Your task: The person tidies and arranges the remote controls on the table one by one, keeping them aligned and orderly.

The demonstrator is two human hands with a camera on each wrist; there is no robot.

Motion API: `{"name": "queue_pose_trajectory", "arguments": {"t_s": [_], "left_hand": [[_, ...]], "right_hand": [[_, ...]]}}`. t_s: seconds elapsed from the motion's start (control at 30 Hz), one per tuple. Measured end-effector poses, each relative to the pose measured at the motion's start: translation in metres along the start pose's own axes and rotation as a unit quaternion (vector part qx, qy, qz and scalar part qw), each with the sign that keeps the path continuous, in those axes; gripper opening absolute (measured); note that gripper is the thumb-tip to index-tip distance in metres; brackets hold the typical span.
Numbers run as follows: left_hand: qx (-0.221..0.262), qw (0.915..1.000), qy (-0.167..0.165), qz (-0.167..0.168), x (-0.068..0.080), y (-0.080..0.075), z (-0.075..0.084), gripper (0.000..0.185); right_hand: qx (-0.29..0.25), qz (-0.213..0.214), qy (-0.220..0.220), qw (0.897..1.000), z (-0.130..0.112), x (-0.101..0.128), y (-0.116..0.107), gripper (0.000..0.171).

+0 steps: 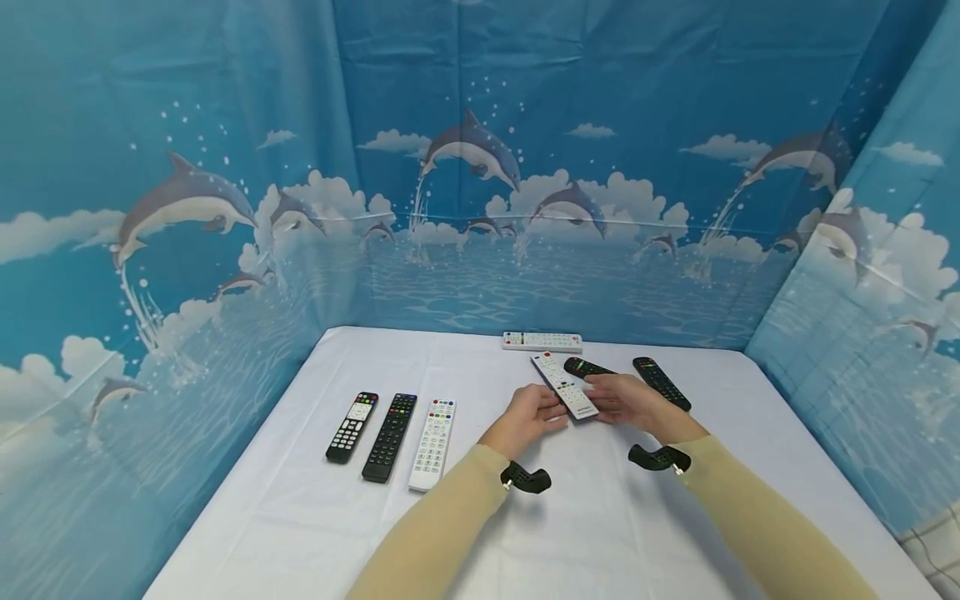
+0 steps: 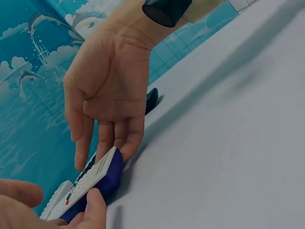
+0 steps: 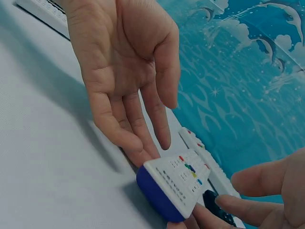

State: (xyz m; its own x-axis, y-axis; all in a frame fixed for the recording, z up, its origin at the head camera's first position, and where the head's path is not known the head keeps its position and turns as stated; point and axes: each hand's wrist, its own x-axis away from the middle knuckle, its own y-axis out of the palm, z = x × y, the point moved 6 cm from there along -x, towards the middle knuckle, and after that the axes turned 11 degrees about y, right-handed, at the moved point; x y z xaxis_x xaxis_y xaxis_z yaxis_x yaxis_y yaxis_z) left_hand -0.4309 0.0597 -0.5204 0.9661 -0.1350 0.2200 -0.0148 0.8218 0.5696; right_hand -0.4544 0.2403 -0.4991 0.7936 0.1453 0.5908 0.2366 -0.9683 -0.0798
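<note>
White bench [image 1: 285,533], head view: seven remotes on or above it, three white and four black; a blue dolphin curtain [image 1: 615,50] behind.
Left row: three, a pale-panelled black remote [image 1: 352,427], a plain black remote [image 1: 390,437] and a long white remote [image 1: 432,444].
Back edge: one crosswise white remote [image 1: 542,342].
Right side: two, a half-hidden black remote [image 1: 585,367] and an angled black remote [image 1: 662,383].
Slanted white remote [image 1: 564,385]: one, between left grip [image 1: 528,417] and right grip [image 1: 633,407].
Left wrist view: blue underside on the slanted white remote; fingertips of both grips touch it, neither clenched.
Right wrist view: left grip's fingers loose, thumb free; right grip's fingers reach beneath the remote, thumb apart.
</note>
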Motion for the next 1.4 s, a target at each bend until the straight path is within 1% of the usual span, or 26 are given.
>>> {"name": "queue_pose_trajectory", "arguments": {"t_s": [0.1,0.23,0.33,0.43,0.5,0.63,0.77,0.93,1.1,1.23,1.4], "left_hand": [[-0.035,0.9994,0.005,0.002,0.000,-0.003,0.001,0.032],[-0.070,0.9974,0.011,0.010,-0.001,-0.006,0.004,0.024],[-0.093,0.9952,0.020,0.026,0.002,-0.009,0.007,0.026],[-0.107,0.9930,0.027,0.041,0.004,-0.012,0.012,0.031],[-0.117,0.9917,0.032,0.043,0.005,-0.014,0.014,0.033],[-0.132,0.9897,0.030,0.046,0.007,-0.017,0.016,0.033],[-0.142,0.9885,0.023,0.047,0.009,-0.020,0.018,0.032],[-0.155,0.9870,0.020,0.035,0.014,-0.022,0.022,0.037],[-0.158,0.9868,0.020,0.028,0.017,-0.025,0.024,0.039],[-0.170,0.9849,0.032,0.011,0.021,-0.026,0.027,0.042],[-0.202,0.9779,0.051,-0.007,0.033,-0.027,0.036,0.045]], "right_hand": [[-0.006,-0.005,-0.009,1.000,0.001,0.002,0.002,0.055],[-0.025,-0.016,-0.017,0.999,0.003,0.004,0.008,0.059],[-0.038,-0.024,-0.019,0.999,0.004,0.006,0.014,0.059],[-0.037,-0.031,-0.027,0.998,0.005,0.008,0.021,0.060],[-0.044,-0.034,-0.030,0.998,0.007,0.010,0.024,0.060],[-0.051,-0.047,-0.036,0.997,0.009,0.013,0.030,0.059],[-0.057,-0.044,-0.033,0.997,0.011,0.014,0.035,0.059],[-0.065,-0.032,-0.025,0.997,0.012,0.016,0.040,0.060],[-0.066,-0.043,-0.038,0.996,0.009,0.024,0.046,0.061],[-0.063,-0.047,-0.044,0.996,0.008,0.030,0.052,0.063],[-0.041,-0.042,-0.057,0.997,0.008,0.036,0.060,0.067]]}}
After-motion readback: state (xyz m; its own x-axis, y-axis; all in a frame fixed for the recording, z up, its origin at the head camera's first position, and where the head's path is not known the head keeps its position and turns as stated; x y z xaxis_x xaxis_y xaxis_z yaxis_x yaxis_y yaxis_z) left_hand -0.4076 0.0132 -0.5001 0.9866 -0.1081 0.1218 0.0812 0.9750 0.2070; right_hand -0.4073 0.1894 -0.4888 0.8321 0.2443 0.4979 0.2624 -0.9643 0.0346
